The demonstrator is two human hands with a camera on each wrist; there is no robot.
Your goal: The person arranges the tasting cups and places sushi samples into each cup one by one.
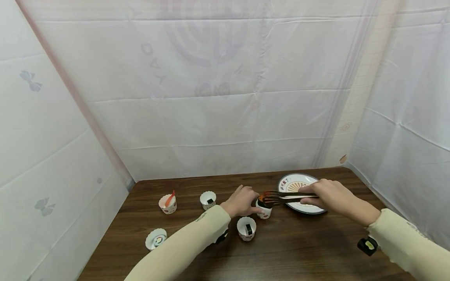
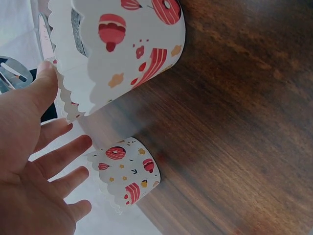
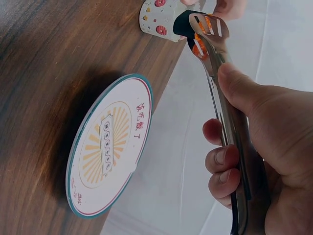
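My right hand (image 1: 328, 197) grips metal tongs (image 3: 225, 98) with slotted ends. Their tips are around a piece of sushi (image 3: 183, 24) wrapped in black, with orange topping, at the mouth of a patterned paper cup (image 1: 265, 213). On that cup's left side is my left hand (image 1: 240, 201), its thumb across the front and index finger toward the back, holding it near the rim. The other left fingers (image 2: 63, 154) extend loosely. Nearer me stands another paper cup (image 1: 246, 236) with a black-banded piece inside; it looms large in the left wrist view.
Behind the tongs lies a round white plate (image 3: 122, 183) with a fan print. Farther left stand paper cups: one (image 1: 208, 206) with a dark piece, one (image 1: 169, 209) with an orange piece sticking out, one (image 1: 150, 241) with a sushi roll. White cloth (image 1: 211, 117) surrounds the wooden table (image 1: 299, 249).
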